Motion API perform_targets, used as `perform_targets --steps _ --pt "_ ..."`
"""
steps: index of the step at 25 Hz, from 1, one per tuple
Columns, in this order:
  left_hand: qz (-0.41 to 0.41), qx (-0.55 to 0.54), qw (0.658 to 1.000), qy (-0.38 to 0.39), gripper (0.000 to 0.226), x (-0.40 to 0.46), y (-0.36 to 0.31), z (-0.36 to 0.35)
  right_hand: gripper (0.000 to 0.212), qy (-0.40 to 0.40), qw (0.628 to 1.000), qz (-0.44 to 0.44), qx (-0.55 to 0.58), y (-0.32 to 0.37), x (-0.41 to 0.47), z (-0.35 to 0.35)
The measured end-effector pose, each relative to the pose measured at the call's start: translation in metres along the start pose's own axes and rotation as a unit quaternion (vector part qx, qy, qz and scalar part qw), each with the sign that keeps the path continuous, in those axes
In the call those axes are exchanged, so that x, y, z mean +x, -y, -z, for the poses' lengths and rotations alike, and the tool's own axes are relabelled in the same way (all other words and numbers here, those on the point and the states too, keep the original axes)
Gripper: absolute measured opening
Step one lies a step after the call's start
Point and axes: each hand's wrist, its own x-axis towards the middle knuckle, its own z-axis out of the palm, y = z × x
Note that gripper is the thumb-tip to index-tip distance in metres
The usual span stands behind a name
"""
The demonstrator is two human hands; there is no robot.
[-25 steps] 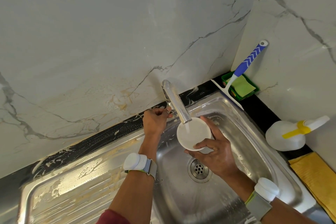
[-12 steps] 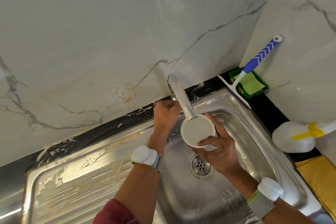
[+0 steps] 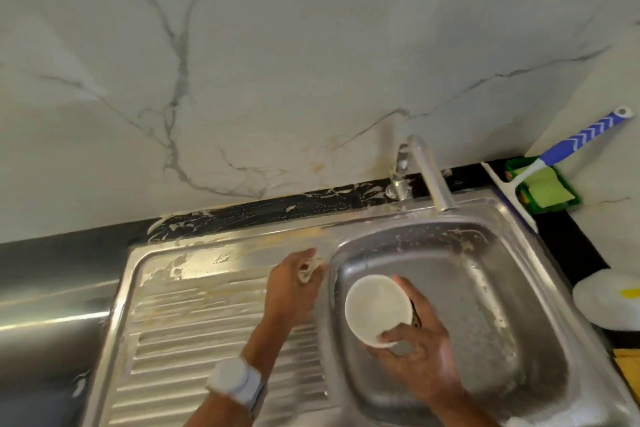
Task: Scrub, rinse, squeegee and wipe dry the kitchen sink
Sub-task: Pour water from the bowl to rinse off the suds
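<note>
A steel sink with a ribbed drainboard on its left is smeared with tan, soapy residue. My right hand holds a small white cup full of water above the basin, away from the tap. My left hand rests on the drainboard's right edge beside the basin, fingers curled around something small and pale; what it is I cannot tell. No water runs from the tap. A blue-and-white squeegee leans in the back right corner.
A green tray with a yellow-green sponge sits behind the squeegee. A white spray bottle with a yellow trigger lies on the black counter at the right, with a yellow cloth in front of it. Marble walls close off the back and right.
My left hand has left the tap handle and come down onto the drainboard. My right hand has drawn the cup away from the spout, toward me. The view has swung left.
</note>
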Motion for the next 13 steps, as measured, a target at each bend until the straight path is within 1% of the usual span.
perform_targets --steps 2,3,5,6,8,10,12,13 --pt "-0.001 0.055 0.998 -0.044 0.051 -0.046 0.063 0.031 0.028 0.031 1.000 0.003 0.001 0.019 -0.023 -0.032" --pt "-0.009 0.077 0.996 -0.054 0.055 -0.078 0.100 0.055 0.029 0.039 0.999 -0.007 0.005 0.038 -0.037 -0.061" --pt "-0.030 0.119 0.990 -0.064 0.061 -0.129 0.147 0.080 0.029 0.051 0.998 -0.033 0.029 0.064 -0.056 -0.094" --pt "-0.028 0.137 0.988 -0.065 0.062 -0.156 0.173 0.094 0.030 0.052 0.997 -0.037 0.033 0.081 -0.065 -0.119" --pt "-0.023 0.169 0.983 -0.073 0.067 -0.196 0.215 0.114 0.035 0.062 0.997 -0.029 0.030 0.107 -0.082 -0.168" --pt "0.014 0.199 0.977 -0.074 0.075 -0.222 0.253 0.131 0.038 0.070 0.997 -0.023 0.028 0.129 -0.092 -0.219" --pt "0.045 0.225 0.972 -0.052 0.078 -0.240 0.275 0.139 0.040 0.086 0.996 -0.027 0.014 0.145 -0.098 -0.259" --pt "0.043 0.236 0.970 -0.043 0.079 -0.245 0.282 0.139 0.040 0.098 0.995 -0.017 0.006 0.150 -0.100 -0.274"
